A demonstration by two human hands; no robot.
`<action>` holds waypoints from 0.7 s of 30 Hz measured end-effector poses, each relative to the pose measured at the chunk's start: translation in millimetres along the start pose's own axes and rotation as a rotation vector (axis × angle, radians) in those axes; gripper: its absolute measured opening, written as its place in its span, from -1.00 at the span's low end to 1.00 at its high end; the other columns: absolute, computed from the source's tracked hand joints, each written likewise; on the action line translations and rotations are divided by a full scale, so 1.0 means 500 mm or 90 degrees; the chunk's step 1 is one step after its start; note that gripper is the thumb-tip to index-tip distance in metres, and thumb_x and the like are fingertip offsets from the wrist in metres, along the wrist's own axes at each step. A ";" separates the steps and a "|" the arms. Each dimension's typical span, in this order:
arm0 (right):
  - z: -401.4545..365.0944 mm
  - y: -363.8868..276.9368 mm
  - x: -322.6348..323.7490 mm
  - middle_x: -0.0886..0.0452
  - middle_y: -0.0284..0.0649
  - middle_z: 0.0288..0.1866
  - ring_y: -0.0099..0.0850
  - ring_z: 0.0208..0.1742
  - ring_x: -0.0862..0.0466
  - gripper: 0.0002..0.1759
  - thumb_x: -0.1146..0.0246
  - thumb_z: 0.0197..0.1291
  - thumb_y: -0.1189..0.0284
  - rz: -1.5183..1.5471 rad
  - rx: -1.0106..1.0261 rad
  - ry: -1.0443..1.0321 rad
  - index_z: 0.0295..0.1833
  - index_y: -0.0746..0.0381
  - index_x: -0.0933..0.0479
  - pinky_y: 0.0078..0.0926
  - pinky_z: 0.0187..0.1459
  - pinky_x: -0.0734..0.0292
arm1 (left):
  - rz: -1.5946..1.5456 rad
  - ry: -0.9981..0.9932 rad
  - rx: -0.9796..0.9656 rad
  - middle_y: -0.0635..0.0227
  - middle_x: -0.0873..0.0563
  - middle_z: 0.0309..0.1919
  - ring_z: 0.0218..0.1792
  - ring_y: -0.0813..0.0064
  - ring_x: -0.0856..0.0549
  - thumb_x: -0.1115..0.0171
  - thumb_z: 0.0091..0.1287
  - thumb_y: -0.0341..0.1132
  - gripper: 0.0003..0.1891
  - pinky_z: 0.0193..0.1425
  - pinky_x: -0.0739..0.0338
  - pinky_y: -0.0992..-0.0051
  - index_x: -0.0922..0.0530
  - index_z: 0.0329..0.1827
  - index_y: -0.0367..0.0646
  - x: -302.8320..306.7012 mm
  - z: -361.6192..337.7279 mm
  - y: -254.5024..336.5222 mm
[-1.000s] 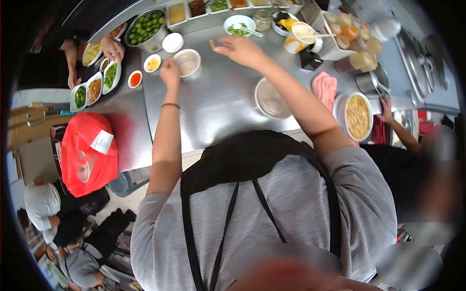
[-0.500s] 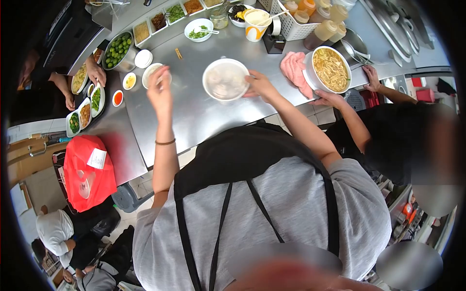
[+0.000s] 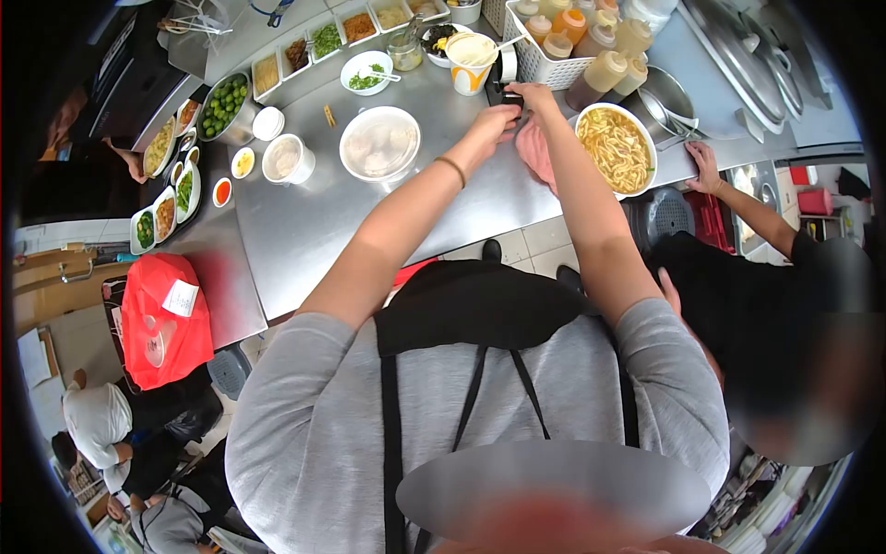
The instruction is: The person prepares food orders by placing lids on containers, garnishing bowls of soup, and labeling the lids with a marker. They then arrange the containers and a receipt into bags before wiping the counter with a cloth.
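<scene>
Both my hands are together at the black tape dispenser (image 3: 496,96) near the back of the steel counter. My left hand (image 3: 492,126) has its fingers closed at the dispenser's front end. My right hand (image 3: 535,96) reaches over the same spot, fingers pressed together; what either one pinches is too small to make out. A white bowl (image 3: 379,144) with pale contents under a clear cover stands left of my forearms. Farther left is a smaller covered tub (image 3: 288,160). To the right, a big bowl of noodles in broth (image 3: 616,148) sits beside a pink cloth (image 3: 535,155).
Sauce bottles (image 3: 598,74) crowd a white basket (image 3: 550,72). A cup (image 3: 471,62), a bowl of chopped greens (image 3: 366,74) and topping trays (image 3: 327,39) line the back. A red bag (image 3: 164,323) is at left. A co-worker's hand (image 3: 704,166) rests at the right edge.
Both my hands have moved to the dispenser, the right one letting go of the white bowl. The co-worker's other hand has left the noodle bowl. The smaller tub is now uncovered from behind my left hand.
</scene>
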State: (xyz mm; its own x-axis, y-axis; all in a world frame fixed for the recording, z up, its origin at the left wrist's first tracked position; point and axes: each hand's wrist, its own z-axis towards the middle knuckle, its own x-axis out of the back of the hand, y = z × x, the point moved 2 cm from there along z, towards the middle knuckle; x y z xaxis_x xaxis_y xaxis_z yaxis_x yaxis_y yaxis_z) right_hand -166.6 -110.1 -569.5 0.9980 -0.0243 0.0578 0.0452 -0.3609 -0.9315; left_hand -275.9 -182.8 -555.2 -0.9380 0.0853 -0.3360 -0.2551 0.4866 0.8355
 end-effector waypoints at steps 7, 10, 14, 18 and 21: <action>-0.223 -0.046 0.033 -0.51 -0.28 -0.18 -0.52 -0.14 -0.47 -0.64 -0.21 0.00 0.44 0.016 0.155 -0.013 -0.06 0.39 -0.44 -0.62 -0.09 -0.31 | -0.141 0.058 0.056 0.21 -0.51 -0.02 0.09 0.35 -0.36 0.22 0.26 -0.21 -0.63 0.13 -0.22 0.35 -0.46 -0.09 -0.27 0.002 0.050 0.006; -0.373 0.021 0.080 -0.48 -0.25 -0.09 -0.50 -0.06 -0.44 -0.74 -0.15 0.07 0.47 -0.162 0.157 -0.089 -0.12 0.37 -0.49 -0.61 -0.01 -0.29 | -0.127 0.073 0.051 0.25 -0.56 -0.09 -0.02 0.43 -0.44 0.03 0.18 -0.13 -0.64 0.02 -0.30 0.42 -0.48 -0.13 -0.24 0.001 0.055 0.008; -0.472 0.078 0.101 -0.48 -0.14 -0.09 -0.34 -0.02 -0.42 -0.87 -0.15 0.06 0.43 -0.210 0.210 -0.057 -0.38 0.22 -0.59 -0.45 0.00 -0.27 | 0.137 0.167 -0.089 0.27 -0.66 -0.32 -0.29 0.39 -0.60 -0.23 0.00 -0.19 -0.75 -0.20 -0.45 0.45 -0.59 -0.37 -0.18 0.005 0.078 -0.014; -0.456 0.075 0.096 -0.46 -0.10 -0.04 -0.29 0.05 -0.38 -0.88 -0.18 0.03 0.44 -0.251 0.242 -0.059 -0.40 0.23 -0.60 -0.42 0.05 -0.23 | 0.711 0.326 -0.194 0.20 -0.65 -0.47 -0.41 0.30 -0.64 -0.29 -0.13 -0.32 -0.91 -0.30 -0.49 0.37 -0.64 -0.53 -0.07 0.021 0.114 -0.012; -0.459 0.057 0.073 -0.44 -0.11 -0.02 -0.28 0.05 -0.38 -0.88 -0.18 0.03 0.44 -0.231 0.245 -0.086 -0.37 0.22 -0.60 -0.40 0.05 -0.23 | 0.658 0.326 -0.321 0.23 -0.65 -0.50 -0.43 0.39 -0.64 -0.31 -0.13 -0.36 -0.91 -0.32 -0.48 0.41 -0.65 -0.50 -0.03 0.035 0.057 0.043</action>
State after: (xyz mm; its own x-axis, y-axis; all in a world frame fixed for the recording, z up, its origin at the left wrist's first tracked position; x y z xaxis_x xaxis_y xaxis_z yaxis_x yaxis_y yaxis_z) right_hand -138.8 -335.5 -511.6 0.9112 0.1675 0.3764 0.3746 0.0433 -0.9262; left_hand -291.3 -146.2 -555.4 -0.7065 -0.1741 0.6860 0.6967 -0.0007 0.7174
